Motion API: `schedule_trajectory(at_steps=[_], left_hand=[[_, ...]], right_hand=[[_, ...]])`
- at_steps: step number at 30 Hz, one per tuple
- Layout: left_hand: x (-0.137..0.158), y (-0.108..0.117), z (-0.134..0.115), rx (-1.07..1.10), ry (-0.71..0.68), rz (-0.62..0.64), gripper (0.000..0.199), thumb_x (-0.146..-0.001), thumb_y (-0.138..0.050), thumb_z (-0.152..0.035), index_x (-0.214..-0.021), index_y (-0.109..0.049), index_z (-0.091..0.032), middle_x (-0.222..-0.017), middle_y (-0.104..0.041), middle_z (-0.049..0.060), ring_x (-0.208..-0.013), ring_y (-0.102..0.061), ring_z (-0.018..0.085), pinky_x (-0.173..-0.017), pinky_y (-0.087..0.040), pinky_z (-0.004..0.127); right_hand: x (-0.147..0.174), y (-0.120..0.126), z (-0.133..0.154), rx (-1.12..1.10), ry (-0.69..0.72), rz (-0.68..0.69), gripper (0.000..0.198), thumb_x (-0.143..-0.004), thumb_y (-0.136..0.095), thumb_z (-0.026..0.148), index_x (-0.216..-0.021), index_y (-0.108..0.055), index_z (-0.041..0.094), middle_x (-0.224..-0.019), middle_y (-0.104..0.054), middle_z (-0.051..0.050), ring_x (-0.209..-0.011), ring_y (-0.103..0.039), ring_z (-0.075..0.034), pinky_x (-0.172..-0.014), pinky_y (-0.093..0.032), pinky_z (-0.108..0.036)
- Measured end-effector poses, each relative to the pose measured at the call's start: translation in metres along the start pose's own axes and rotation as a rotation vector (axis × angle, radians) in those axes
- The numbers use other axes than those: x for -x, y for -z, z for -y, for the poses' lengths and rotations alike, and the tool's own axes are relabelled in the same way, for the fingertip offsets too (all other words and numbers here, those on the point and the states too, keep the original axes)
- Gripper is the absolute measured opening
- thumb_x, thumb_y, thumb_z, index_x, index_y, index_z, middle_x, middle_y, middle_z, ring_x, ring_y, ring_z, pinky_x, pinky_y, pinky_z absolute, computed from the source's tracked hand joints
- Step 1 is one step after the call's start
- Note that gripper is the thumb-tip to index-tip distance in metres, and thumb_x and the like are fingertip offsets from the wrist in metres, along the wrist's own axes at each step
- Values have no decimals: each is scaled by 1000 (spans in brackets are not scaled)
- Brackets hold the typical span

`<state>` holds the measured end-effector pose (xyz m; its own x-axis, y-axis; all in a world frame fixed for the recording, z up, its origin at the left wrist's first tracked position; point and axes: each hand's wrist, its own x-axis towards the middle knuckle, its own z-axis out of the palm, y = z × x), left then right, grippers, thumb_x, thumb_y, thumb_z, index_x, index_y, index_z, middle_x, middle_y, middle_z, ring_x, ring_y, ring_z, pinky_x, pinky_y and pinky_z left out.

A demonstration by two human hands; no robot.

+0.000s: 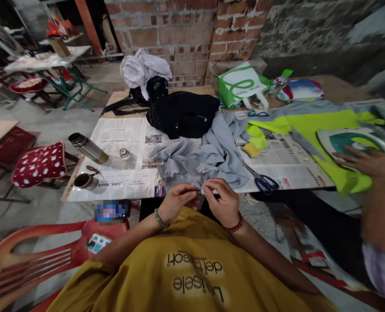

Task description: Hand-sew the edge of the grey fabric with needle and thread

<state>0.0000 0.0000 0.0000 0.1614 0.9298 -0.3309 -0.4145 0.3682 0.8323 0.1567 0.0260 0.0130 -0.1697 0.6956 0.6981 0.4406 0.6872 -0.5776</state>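
The grey cloth (223, 149) looks matt; the flask (91, 149), glossy metal.

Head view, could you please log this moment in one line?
left hand, right hand: fingertips close together, grip unclear; grey cloth: crumpled on newspaper; scissors: beside cloth

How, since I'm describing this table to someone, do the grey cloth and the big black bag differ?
The grey cloth lies in loose folds; the black bag is fuller and bulkier.
The grey cloth is close to the left hand and right hand; the black bag is farther back.
Both rest on the table.
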Motion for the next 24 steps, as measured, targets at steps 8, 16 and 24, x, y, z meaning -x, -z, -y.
schedule_trajectory(at_steps=[8, 16, 24], left_hand=[[10, 4, 8, -6, -4, 19, 30, -62, -81, -36, -81, -70, -15, -67, -69, 3, -63, -67, 17, -53, -55, 26], [7, 4, 21, -63, 24, 14, 26, -66, -78, -36, -79, -71, -15, -68, -68, 3, -63, -65, 16, -54, -55, 26], [6, 3, 24, -58, 36, 17, 31, -64, -79, -40, -80, -73, -14, -67, -68, 3, -61, -63, 14, -54, -54, 25]], right_hand=[[16, -4, 6, 20, -76, 92, 10, -88, -56, 19, -87, -65, 23, -89, -69, -6, -86, -66, -16, -79, -55, -30], [27, -2, 5, 0, -25, 42, 10, -84, -60, 13, -88, -64, 21, -98, -67, -8, -94, -65, -16, -86, -54, -30], [34, -7, 2, -9, -55, 56, 8, -86, -58, 16, -86, -63, 21, -96, -67, -7, -97, -65, -17, -86, -55, -32]])
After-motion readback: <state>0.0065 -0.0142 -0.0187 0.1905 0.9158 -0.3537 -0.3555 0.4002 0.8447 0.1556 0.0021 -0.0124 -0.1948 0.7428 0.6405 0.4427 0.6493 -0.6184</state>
